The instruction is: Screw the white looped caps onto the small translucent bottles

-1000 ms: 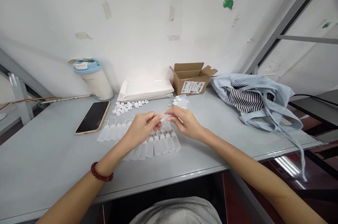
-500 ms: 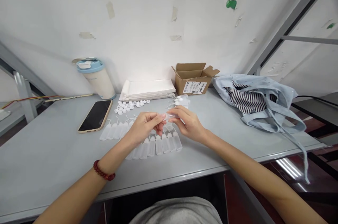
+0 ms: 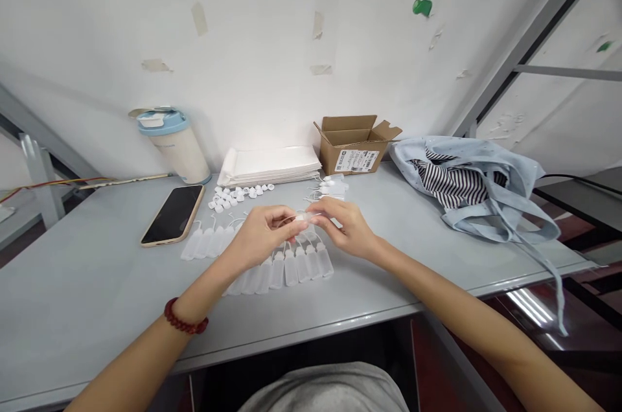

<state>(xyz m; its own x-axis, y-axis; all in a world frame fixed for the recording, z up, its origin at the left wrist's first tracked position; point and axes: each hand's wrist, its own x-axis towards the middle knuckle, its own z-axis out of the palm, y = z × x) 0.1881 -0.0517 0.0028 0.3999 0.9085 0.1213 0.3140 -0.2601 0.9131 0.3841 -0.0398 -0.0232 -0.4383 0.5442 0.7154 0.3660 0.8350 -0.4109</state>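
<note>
Above the desk, my left hand [image 3: 272, 229] and my right hand [image 3: 340, 223] meet with their fingertips pinched on one small translucent squeeze bottle [image 3: 302, 216]. Its white top shows between the fingertips, and a thin tube runs from it toward my left palm. Most of the bottle's body is hidden by the fingers. Under my hands lies a row of similar bottles [image 3: 290, 267] with thin bent tubes on top. More such bottles [image 3: 199, 242] lie left of my left hand, partly covered by it. Small white caps [image 3: 226, 197] form a loose pile behind them.
A phone [image 3: 172, 216] and a blue-lidded tumbler [image 3: 177, 149] are on the left. Stacked white envelopes [image 3: 272, 164] and an open cardboard box [image 3: 350, 149] stand by the wall. Finished-looking capped bottles [image 3: 333, 186] lie before the box. A cloth bag [image 3: 466, 182] rests at right.
The bottle has turned a little between my fingers, so its white top and thin tube now show. Both hands stay close together in nearly the same place.
</note>
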